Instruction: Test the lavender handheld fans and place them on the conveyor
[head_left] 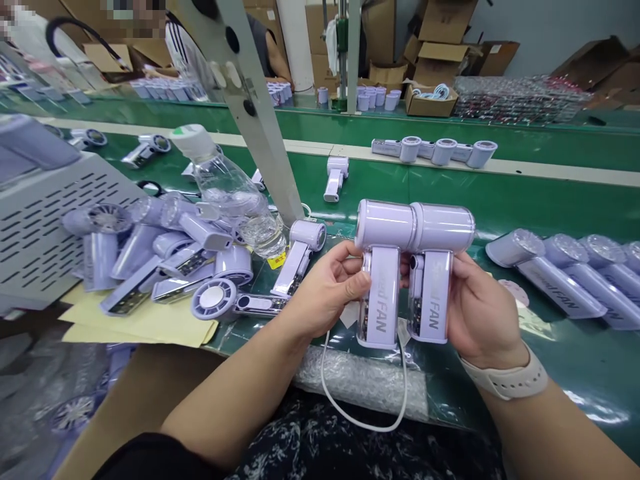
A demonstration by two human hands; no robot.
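Two lilac handheld fans are held up side by side in front of me, their heads touching and their handles hanging down. My left hand (330,287) is closed on the left handheld fan (385,287), thumb across the edge of its handle. Around the handle of the right handheld fan (437,293) my right hand (483,313) is closed; some of its fingers are hidden behind. Both handles carry "FAN" lettering and show circuitry along a clear side. A white cable (365,425) loops below them. Near my left forearm lies another handheld fan (215,298).
A heap of lilac fans (170,233) lies at left beside a slotted grey box (65,227). A water bottle (230,193) leans by a slanted metal post (250,100). Several fans (555,287) line the right side. Beyond runs a green conveyor (500,187); people work across it.
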